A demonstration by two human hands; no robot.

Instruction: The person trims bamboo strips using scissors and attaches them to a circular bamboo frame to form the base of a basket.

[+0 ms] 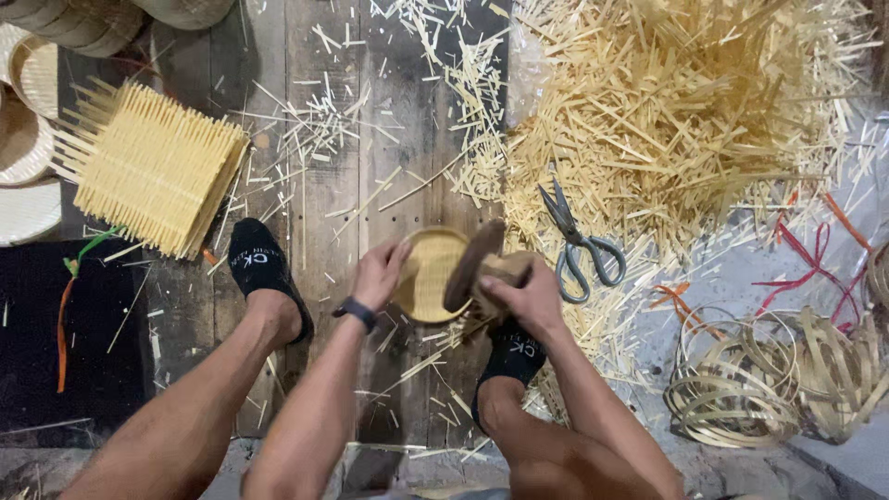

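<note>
1. The left hand (378, 273) held a small round woven basket (428, 274) by its left rim, its fingers curled around the edge and pinching it; a dark band sat on that wrist.
2. The right hand (528, 298) was closed around the handle of a brown wooden mallet (472, 264), whose dark head lay tilted across the basket's right rim, touching it.
3. The basket stood tipped on edge between the two hands, above the wooden plank floor (343, 194) and between the person's feet in black socks; its hollow faced the camera, and I could not tell whether anything lay inside it.
4. Grey-handled scissors (579, 243) lay just right of the right hand, at the edge of a large heap of pale bamboo strips (676, 120) filling the floor's far right.
5. A square woven bamboo mat (153, 167) with loose ends lay near the far left, beside stacked round baskets (28, 120) at the left edge.
6. Coiled bamboo hoops (769, 380) lay near the right edge, with red ribbon strips (815, 264) beyond them.
</note>
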